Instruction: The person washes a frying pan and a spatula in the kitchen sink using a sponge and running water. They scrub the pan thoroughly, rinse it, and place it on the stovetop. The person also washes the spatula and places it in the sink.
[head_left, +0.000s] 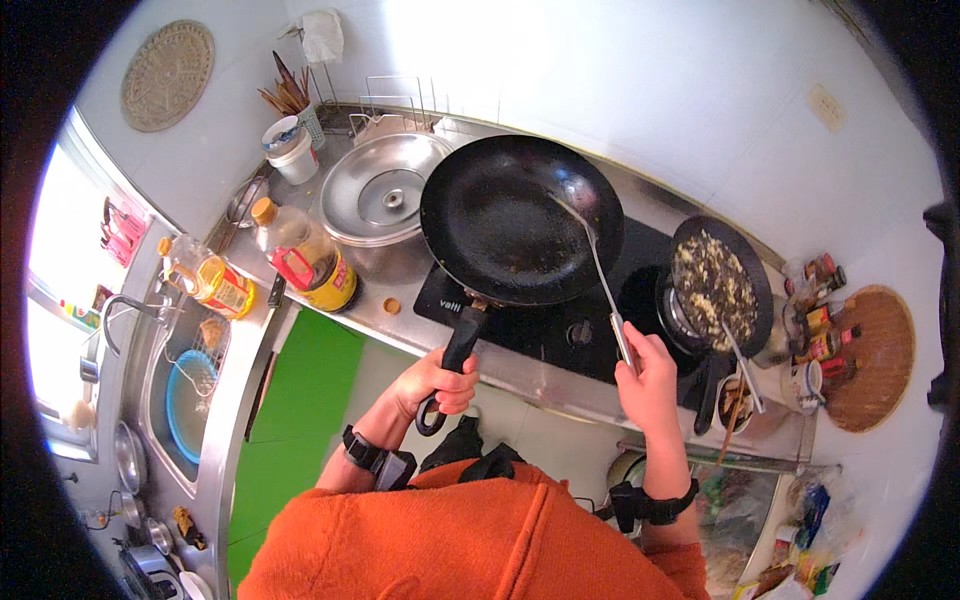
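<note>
My left hand (442, 382) grips the black handle of a large black wok (517, 225), whose inside shows small specks. In my right hand (646, 375) is the handle of a metal spatula (600, 262), its far end inside the wok near the right side. The wok is over the left part of a black gas hob (577, 334). Further right, a second black pan (761, 300) holds chopped, mixed dark and pale food (709, 289), with another metal utensil (742, 367) leaning in it.
Left of the wok stand a lidded steel pot (375, 187), a dark sauce bottle (307, 259) and an oil bottle (214, 277). A sink (157, 420) with a blue basin (180, 405) lies further left. Condiment jars (821, 277) and a bowl (735, 405) stand at right.
</note>
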